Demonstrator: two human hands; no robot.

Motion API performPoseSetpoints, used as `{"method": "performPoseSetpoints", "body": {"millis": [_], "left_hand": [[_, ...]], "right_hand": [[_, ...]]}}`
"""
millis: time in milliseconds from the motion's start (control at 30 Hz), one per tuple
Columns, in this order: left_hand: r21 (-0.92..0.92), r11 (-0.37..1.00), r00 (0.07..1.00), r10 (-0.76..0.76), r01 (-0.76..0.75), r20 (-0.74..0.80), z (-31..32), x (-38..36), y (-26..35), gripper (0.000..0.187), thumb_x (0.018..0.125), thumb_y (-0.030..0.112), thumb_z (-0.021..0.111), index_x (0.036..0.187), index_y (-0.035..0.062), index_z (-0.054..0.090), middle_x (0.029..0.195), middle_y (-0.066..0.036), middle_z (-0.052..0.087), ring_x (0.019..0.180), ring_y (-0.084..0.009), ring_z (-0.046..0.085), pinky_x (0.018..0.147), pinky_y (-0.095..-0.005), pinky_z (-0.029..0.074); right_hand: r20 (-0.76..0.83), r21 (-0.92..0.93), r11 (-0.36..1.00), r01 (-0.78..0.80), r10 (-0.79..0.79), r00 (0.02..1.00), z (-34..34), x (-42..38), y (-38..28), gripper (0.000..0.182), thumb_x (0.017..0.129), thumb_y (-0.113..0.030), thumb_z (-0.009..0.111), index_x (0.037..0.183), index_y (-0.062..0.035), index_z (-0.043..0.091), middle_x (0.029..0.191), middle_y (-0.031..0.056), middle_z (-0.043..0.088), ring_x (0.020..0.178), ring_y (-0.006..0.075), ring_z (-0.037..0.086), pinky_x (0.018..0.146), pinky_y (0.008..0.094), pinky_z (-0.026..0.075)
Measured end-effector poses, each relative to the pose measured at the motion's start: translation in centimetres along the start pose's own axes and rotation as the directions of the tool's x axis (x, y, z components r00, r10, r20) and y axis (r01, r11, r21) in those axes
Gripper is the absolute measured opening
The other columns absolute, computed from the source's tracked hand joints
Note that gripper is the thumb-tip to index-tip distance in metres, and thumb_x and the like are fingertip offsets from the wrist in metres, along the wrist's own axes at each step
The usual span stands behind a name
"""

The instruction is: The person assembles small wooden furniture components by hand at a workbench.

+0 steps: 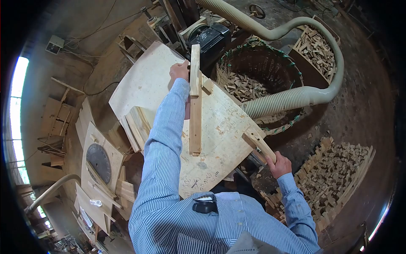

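My left hand [179,71] is at the far side of the pale worktable [224,127], its fingers curled against the left side of a light wooden bar [195,63]. What those fingers grip is hidden. The bar lies over a longer, browner wooden strip [196,127] on the tabletop, and a small wood block [207,86] sits to its right. At the table's near right corner, my right hand [280,164] is closed around the end of a light wooden piece [263,146] with small dark holes. That piece slants over the table edge.
Beyond the table stand a dark motor [209,38] and a wicker basket [262,59] with wood offcuts. A ribbed hose [287,100] crosses the basket. Stacked wood pieces [334,178] lie at right. Several boards [137,125] rest at the table's left; a saw blade [98,162] lies further left.
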State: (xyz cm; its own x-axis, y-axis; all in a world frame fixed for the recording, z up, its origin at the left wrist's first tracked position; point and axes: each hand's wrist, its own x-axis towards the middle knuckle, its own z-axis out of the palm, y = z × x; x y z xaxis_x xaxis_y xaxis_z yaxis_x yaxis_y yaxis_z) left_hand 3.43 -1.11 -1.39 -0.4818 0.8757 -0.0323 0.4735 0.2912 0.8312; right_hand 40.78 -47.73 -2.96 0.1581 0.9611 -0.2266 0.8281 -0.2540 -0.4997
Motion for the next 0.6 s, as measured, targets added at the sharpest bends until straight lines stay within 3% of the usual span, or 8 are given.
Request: {"method": "performPoseSetpoints", "body": {"millis": [133, 267, 400, 433, 467, 500, 533, 600], "left_hand": [[0.379, 0.925, 0.996, 0.061, -0.034, -0.059, 0.5, 0.2, 1.4, 0.062, 0.079, 0.056, 0.084, 0.103, -0.0006, 0.081, 0.106, -0.024, 0.079, 0.099, -0.0376, 0.077, 0.093, -0.0468, 0.059], [0.399, 0.917, 0.997, -0.001, 0.030, -0.071, 0.6, -0.7, 2.7, 0.066, 0.078, 0.058, 0.083, 0.106, -0.0016, 0.080, 0.115, -0.026, 0.077, 0.110, -0.0406, 0.074, 0.095, -0.0477, 0.059], [0.338, 0.940, 0.998, -0.050, 0.037, 0.028, -0.3, 0.7, 0.6, 0.057, 0.081, 0.043, 0.079, 0.110, -0.0055, 0.077, 0.115, -0.029, 0.075, 0.112, -0.0420, 0.073, 0.098, -0.0495, 0.055], [0.182, 0.983, 0.998, 0.041, -0.033, -0.041, 1.5, 3.6, -4.5, 0.046, 0.089, 0.042, 0.074, 0.100, -0.0020, 0.080, 0.098, -0.022, 0.079, 0.096, -0.0328, 0.076, 0.084, -0.0471, 0.059], [0.169, 0.955, 0.964, 0.257, -0.242, -0.068, 0.6, 2.5, -5.4, 0.040, 0.093, 0.037, 0.072, 0.102, -0.0014, 0.080, 0.100, -0.020, 0.079, 0.089, -0.0271, 0.074, 0.079, -0.0439, 0.059], [0.012, 0.927, 0.924, 0.376, -0.376, -0.068, 0.3, 1.2, -6.5, 0.037, 0.096, 0.030, 0.071, 0.118, 0.0006, 0.075, 0.103, -0.016, 0.076, 0.090, -0.0244, 0.074, 0.077, -0.0387, 0.060], [-0.559, 0.827, 0.979, 0.057, 0.063, 0.194, -1.4, -2.9, -4.1, 0.038, 0.101, 0.022, 0.067, 0.134, 0.0032, 0.066, 0.104, -0.012, 0.072, 0.091, -0.0190, 0.072, 0.074, -0.0317, 0.059], [-0.514, 0.857, 0.955, 0.168, -0.020, 0.244, -4.3, -12.2, -0.8, 0.029, 0.106, 0.019, 0.063, 0.130, 0.0027, 0.064, 0.099, -0.006, 0.068, 0.078, -0.0095, 0.060, 0.065, -0.0254, 0.050]], "right_hand": [[0.001, -0.003, 1.000, -0.007, 0.007, 1.000, -0.4, -0.1, -0.4, 0.048, 0.099, -0.051, 0.066, 0.109, -0.0036, 0.067, 0.085, 0.0237, 0.075, 0.078, 0.0424, 0.075, 0.074, 0.0513, 0.060], [0.016, -0.016, 0.999, -0.031, 0.032, 0.999, -0.9, -0.2, -0.2, 0.049, 0.098, -0.052, 0.067, 0.104, -0.0035, 0.068, 0.084, 0.0242, 0.075, 0.077, 0.0430, 0.075, 0.073, 0.0518, 0.060], [-0.015, -0.003, 0.999, -0.052, 0.052, 0.999, -1.1, -0.2, -0.2, 0.051, 0.096, -0.055, 0.068, 0.098, -0.0046, 0.068, 0.081, 0.0237, 0.073, 0.075, 0.0427, 0.074, 0.072, 0.0522, 0.059], [-0.027, -0.014, 1.000, -0.028, 0.027, 0.999, -1.2, -0.1, -0.4, 0.052, 0.095, -0.057, 0.068, 0.097, -0.0051, 0.067, 0.080, 0.0227, 0.073, 0.076, 0.0421, 0.074, 0.071, 0.0521, 0.059], [-0.042, -0.029, 0.999, -0.015, 0.014, 0.999, -1.4, -0.4, -0.6, 0.052, 0.095, -0.058, 0.069, 0.095, -0.0055, 0.067, 0.079, 0.0217, 0.073, 0.076, 0.0415, 0.074, 0.070, 0.0520, 0.059], [-0.098, 0.002, 1.000, -0.006, 0.006, 0.995, -1.5, -0.7, -0.6, 0.052, 0.092, -0.059, 0.072, 0.092, -0.0073, 0.066, 0.080, 0.0196, 0.073, 0.075, 0.0412, 0.073, 0.069, 0.0523, 0.058], [-0.117, 0.017, 1.000, 0.012, -0.010, 0.993, -1.8, -0.8, -0.6, 0.051, 0.090, -0.058, 0.074, 0.097, -0.0081, 0.069, 0.089, 0.0174, 0.074, 0.081, 0.0384, 0.073, 0.074, 0.0500, 0.058], [-0.223, 0.074, 0.997, 0.034, -0.017, 0.975, -1.3, -1.0, -0.2, 0.060, 0.088, -0.060, 0.075, 0.112, -0.0055, 0.071, 0.107, 0.0170, 0.070, 0.097, 0.0368, 0.068, 0.087, 0.0466, 0.055]]}}
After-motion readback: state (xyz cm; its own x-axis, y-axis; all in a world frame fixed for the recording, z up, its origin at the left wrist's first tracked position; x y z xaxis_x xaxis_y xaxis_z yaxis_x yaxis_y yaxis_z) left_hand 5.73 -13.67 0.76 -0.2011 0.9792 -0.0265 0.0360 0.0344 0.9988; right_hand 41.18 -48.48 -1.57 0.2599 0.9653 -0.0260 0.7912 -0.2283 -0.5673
